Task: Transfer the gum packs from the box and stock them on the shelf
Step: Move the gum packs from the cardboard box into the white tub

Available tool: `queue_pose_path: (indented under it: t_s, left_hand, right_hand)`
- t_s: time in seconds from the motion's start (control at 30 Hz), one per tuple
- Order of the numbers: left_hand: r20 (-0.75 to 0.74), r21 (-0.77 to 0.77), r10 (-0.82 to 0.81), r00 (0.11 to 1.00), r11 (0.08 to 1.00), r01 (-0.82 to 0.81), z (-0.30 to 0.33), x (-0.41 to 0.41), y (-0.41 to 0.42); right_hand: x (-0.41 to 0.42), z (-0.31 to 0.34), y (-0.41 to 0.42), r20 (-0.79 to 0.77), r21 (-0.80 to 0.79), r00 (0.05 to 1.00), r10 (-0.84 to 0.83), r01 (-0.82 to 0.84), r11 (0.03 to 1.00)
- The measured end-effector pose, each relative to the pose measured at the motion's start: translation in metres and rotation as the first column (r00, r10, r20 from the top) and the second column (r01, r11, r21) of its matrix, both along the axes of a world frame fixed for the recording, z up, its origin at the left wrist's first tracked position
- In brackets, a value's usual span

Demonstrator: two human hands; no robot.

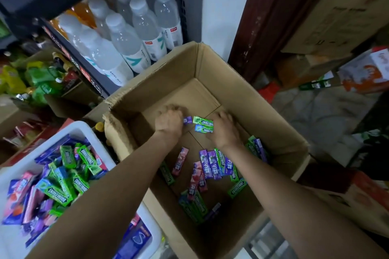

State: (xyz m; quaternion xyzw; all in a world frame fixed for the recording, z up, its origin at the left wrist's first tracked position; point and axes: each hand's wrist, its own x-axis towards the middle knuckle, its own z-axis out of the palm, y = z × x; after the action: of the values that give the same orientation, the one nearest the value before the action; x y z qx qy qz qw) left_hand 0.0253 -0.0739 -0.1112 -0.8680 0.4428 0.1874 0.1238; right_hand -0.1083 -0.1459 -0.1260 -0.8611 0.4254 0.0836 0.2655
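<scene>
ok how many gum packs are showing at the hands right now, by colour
purple pack: 1, in the left hand
green pack: 1, at the right hand
blue pack: 1, also at the right hand
total: 3 showing; the closed hands may hide more

Gum packs point(207, 166) — green, purple, pink; brown box point(212, 63).

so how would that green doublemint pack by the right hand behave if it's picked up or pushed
The green Doublemint pack looks like a small, flat carton, so probably stiff and light. Lying flat on the cardboard box floor, it should slide rather than roll. Its wrapper looks glossy, so it may be slightly slippery in the right hand.
</scene>
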Motion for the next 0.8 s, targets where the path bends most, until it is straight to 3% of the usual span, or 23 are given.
queue_pose_path:
  t_s: [0.07,0.13,0.2,0.3,0.37,0.47,0.53,0.6,0.73,0.8]
  left_hand:
    - [-0.166,-0.075,0.207,0.964,0.972,-0.221,0.001,0.002,0.000]
    - [-0.378,-0.097,0.376,0.846,0.893,-0.440,0.003,0.003,0.001]
    - [-0.542,-0.099,0.428,0.723,0.822,-0.560,0.006,0.000,0.003]
    - [-0.603,-0.134,0.398,0.691,0.804,-0.580,0.014,-0.003,0.009]
    - [-0.656,-0.172,0.373,0.656,0.773,-0.611,0.018,-0.002,0.014]
    - [-0.776,-0.194,0.340,0.531,0.672,-0.715,0.029,-0.001,0.021]
    - [-0.828,-0.220,0.289,0.481,0.623,-0.751,0.039,-0.001,0.029]
    - [-0.854,-0.294,0.185,0.486,0.599,-0.745,0.058,0.000,0.042]
    - [-0.934,-0.315,-0.014,0.356,0.496,-0.809,0.104,0.005,0.085]
    - [-0.931,-0.352,-0.085,0.354,0.465,-0.812,0.120,0.011,0.117]
  right_hand:
    - [0.003,0.001,-0.001,-0.038,0.000,0.999,0.009,-0.009,1.000]
    - [0.006,0.004,0.000,-0.066,0.020,0.997,0.028,-0.027,0.999]
    - [0.008,0.007,0.003,-0.118,0.016,0.990,0.073,-0.071,0.997]
    - [0.013,0.016,0.007,-0.147,0.038,0.988,0.046,-0.041,0.998]
    - [0.013,0.022,0.010,-0.082,0.180,0.993,-0.083,0.096,0.979]
    - [0.012,0.033,0.017,0.082,0.443,0.936,-0.343,0.274,0.854]
    - [0.011,0.050,0.025,0.202,0.517,0.862,-0.464,0.309,0.799]
    - [0.009,0.071,0.036,0.300,0.538,0.819,-0.489,0.278,0.796]
    - [0.021,0.110,0.072,0.415,0.479,0.811,-0.412,0.190,0.857]
    - [0.036,0.123,0.104,0.441,0.454,0.804,-0.398,0.182,0.872]
